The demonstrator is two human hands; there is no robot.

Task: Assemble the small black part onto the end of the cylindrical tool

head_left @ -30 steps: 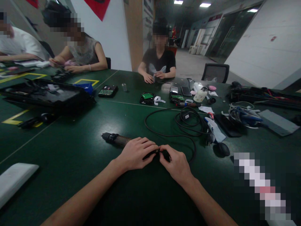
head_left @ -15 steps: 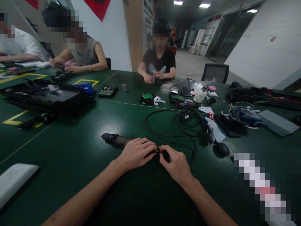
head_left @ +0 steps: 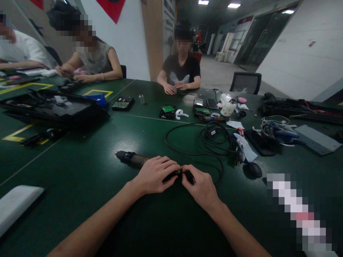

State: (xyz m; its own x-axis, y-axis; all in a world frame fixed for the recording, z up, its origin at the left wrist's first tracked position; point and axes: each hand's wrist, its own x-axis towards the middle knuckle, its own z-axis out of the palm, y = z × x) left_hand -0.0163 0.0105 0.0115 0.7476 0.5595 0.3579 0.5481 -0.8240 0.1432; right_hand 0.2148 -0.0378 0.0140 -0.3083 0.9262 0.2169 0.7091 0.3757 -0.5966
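A dark electric screwdriver lies on the green table with its bit end pointing left. My left hand is wrapped over its rear half, fingers on top and thumb on the near side, hiding much of the body. At the tail end, my right hand pinches a small black piece, seemingly the cable's plug, between thumb and fingertips. It meets the screwdriver's tail; how deep it sits I cannot tell. A black cable runs from behind my right hand to a loose coil.
Behind the cable lie opened devices with green circuit boards, a phone and a patterned white cup. To the right is a black mouse-shaped object. A black tray-like casing stands left. Across the table, a person works.
My left fingertips have shifted slightly at the screwdriver's tail, so more of its dark end with a gold-coloured mark shows. My right hand keeps its pinch in nearly the same place.
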